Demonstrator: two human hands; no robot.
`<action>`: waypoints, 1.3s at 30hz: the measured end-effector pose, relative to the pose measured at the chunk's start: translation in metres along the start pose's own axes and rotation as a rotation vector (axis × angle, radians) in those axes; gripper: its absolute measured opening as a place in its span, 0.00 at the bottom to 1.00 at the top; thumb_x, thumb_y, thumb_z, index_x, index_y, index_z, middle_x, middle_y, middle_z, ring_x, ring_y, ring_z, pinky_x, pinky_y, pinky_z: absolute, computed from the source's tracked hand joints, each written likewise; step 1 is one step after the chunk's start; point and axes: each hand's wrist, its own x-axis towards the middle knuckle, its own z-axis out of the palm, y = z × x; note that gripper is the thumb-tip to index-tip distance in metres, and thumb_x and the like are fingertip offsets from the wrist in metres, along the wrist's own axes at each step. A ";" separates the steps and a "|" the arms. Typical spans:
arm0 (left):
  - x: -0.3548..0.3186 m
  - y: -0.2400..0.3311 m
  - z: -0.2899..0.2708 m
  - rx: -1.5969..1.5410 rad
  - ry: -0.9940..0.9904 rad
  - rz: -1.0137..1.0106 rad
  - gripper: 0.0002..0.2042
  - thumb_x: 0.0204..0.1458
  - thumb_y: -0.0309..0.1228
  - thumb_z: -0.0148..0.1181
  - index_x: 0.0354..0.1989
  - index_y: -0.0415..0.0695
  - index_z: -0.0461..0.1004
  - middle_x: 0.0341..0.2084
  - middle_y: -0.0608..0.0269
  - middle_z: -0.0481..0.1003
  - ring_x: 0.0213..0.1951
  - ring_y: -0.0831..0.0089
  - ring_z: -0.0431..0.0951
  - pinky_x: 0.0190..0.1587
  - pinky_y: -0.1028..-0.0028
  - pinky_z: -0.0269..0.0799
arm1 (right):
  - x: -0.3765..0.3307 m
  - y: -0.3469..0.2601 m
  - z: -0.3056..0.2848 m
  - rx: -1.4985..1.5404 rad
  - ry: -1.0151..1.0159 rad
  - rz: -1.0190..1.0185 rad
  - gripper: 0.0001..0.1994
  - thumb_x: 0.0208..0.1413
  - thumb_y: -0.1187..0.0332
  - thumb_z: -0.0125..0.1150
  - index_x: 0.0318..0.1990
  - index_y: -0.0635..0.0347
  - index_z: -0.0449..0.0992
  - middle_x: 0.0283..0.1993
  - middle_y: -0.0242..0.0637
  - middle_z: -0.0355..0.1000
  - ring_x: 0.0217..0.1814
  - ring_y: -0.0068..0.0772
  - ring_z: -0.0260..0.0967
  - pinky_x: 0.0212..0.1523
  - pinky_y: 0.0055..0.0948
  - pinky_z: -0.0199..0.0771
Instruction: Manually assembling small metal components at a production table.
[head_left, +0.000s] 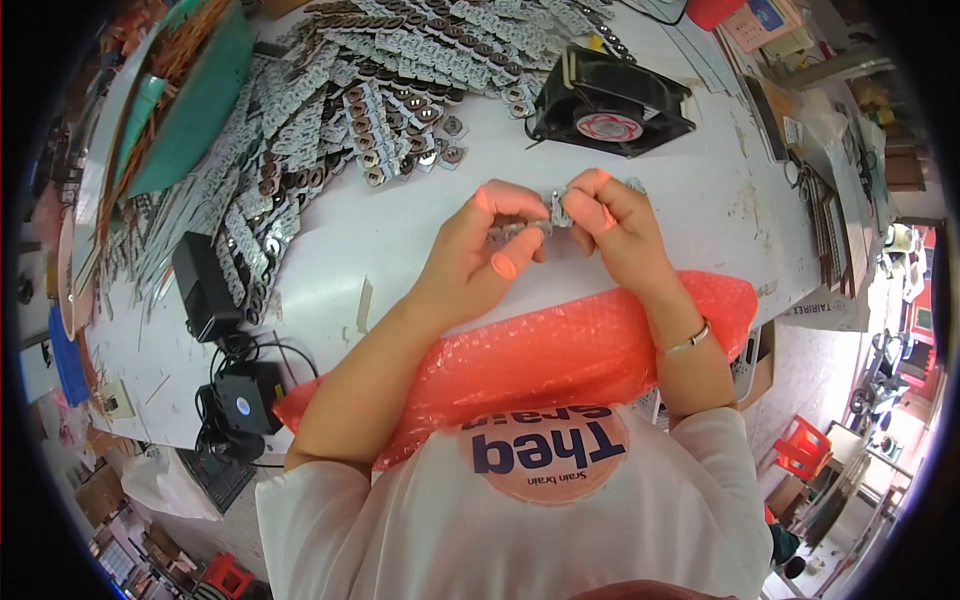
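Observation:
My left hand (478, 245) and my right hand (622, 222) meet over the white table, both closed, with orange finger covers on several fingertips. Between them shows a small grey strip of metal-looking parts (558, 208). The thumb and fingers of each hand pinch it, and much of it is hidden. Whether it is one piece or two I cannot tell. Beyond my hands spreads a large heap of similar strips (400, 125) with round brown and silvery parts on them. Under my forearms, along the near edge, lies red bubble wrap (550, 350).
A black box fan (615, 105) stands beyond my right hand. To the left are a black upright box (207, 285), a black power adapter (250, 395) with cables, and a tilted green basin (205, 110) holding copper-coloured strips. Boxes and papers (835, 150) line the right edge.

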 end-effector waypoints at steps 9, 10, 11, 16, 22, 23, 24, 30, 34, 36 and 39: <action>0.000 -0.011 -0.003 0.149 0.048 0.102 0.11 0.54 0.16 0.50 0.45 0.40 0.65 0.39 0.54 0.67 0.32 0.73 0.74 0.35 0.75 0.75 | -0.002 0.004 0.004 -0.084 0.000 0.003 0.09 0.60 0.67 0.56 0.30 0.62 0.70 0.19 0.24 0.61 0.20 0.13 0.56 0.21 0.17 0.58; 0.000 -0.011 -0.003 0.155 0.031 0.118 0.12 0.53 0.15 0.50 0.45 0.40 0.65 0.39 0.53 0.67 0.33 0.72 0.74 0.34 0.75 0.75 | -0.002 0.003 0.004 -0.075 -0.003 0.010 0.09 0.60 0.67 0.56 0.30 0.62 0.70 0.19 0.24 0.61 0.20 0.13 0.56 0.21 0.17 0.58; 0.000 -0.011 -0.003 0.158 0.030 0.106 0.12 0.53 0.15 0.50 0.45 0.40 0.65 0.39 0.53 0.67 0.33 0.72 0.74 0.34 0.75 0.75 | -0.003 0.002 0.002 -0.045 -0.005 0.036 0.09 0.60 0.67 0.55 0.30 0.62 0.70 0.18 0.24 0.61 0.20 0.13 0.56 0.21 0.17 0.57; 0.000 -0.007 -0.003 0.171 0.052 0.110 0.12 0.53 0.14 0.50 0.45 0.39 0.66 0.40 0.53 0.67 0.33 0.72 0.74 0.34 0.74 0.75 | -0.002 -0.004 0.005 0.126 -0.010 0.136 0.10 0.61 0.67 0.54 0.30 0.62 0.69 0.17 0.23 0.60 0.18 0.12 0.55 0.20 0.16 0.56; 0.002 -0.011 -0.002 0.216 0.037 0.185 0.12 0.53 0.14 0.50 0.45 0.39 0.66 0.39 0.54 0.67 0.32 0.71 0.74 0.35 0.75 0.75 | -0.003 0.002 0.004 0.058 -0.008 0.084 0.09 0.61 0.67 0.54 0.30 0.62 0.69 0.18 0.24 0.61 0.18 0.12 0.54 0.20 0.16 0.56; 0.004 -0.010 -0.001 0.221 0.036 0.192 0.12 0.53 0.14 0.50 0.45 0.39 0.66 0.39 0.54 0.67 0.32 0.71 0.74 0.35 0.75 0.75 | -0.003 0.003 0.003 -0.006 -0.012 0.017 0.10 0.61 0.65 0.54 0.30 0.61 0.68 0.18 0.23 0.60 0.18 0.12 0.53 0.19 0.16 0.53; 0.005 -0.010 0.001 0.270 0.062 0.195 0.12 0.54 0.14 0.49 0.45 0.39 0.65 0.39 0.54 0.67 0.32 0.71 0.74 0.35 0.75 0.75 | -0.003 0.004 0.002 -0.069 -0.015 -0.050 0.12 0.62 0.62 0.53 0.30 0.60 0.68 0.18 0.23 0.59 0.18 0.11 0.51 0.18 0.15 0.50; 0.005 -0.009 0.007 0.253 0.126 0.158 0.11 0.54 0.15 0.49 0.44 0.39 0.64 0.40 0.55 0.67 0.33 0.73 0.74 0.36 0.75 0.74 | -0.008 0.002 0.010 0.168 0.092 0.053 0.12 0.61 0.62 0.54 0.30 0.59 0.68 0.17 0.23 0.58 0.17 0.12 0.50 0.17 0.16 0.47; 0.008 -0.004 0.011 0.285 0.113 0.208 0.11 0.55 0.16 0.50 0.45 0.39 0.64 0.40 0.55 0.67 0.33 0.73 0.74 0.38 0.75 0.73 | -0.014 -0.003 0.007 0.224 0.054 0.073 0.10 0.61 0.65 0.54 0.30 0.59 0.68 0.21 0.22 0.60 0.20 0.12 0.55 0.19 0.17 0.54; 0.008 -0.004 0.014 0.301 0.111 0.223 0.10 0.55 0.16 0.50 0.44 0.39 0.64 0.40 0.55 0.67 0.34 0.73 0.74 0.38 0.76 0.73 | -0.014 0.000 0.009 0.225 0.112 0.068 0.11 0.61 0.61 0.54 0.32 0.58 0.69 0.15 0.24 0.58 0.13 0.12 0.51 0.14 0.16 0.45; 0.007 -0.004 0.016 0.364 0.096 0.246 0.10 0.55 0.16 0.50 0.44 0.39 0.65 0.40 0.55 0.67 0.35 0.73 0.75 0.37 0.76 0.74 | -0.016 -0.001 0.010 0.255 0.154 0.068 0.11 0.61 0.61 0.53 0.32 0.58 0.69 0.15 0.26 0.60 0.12 0.13 0.52 0.13 0.16 0.45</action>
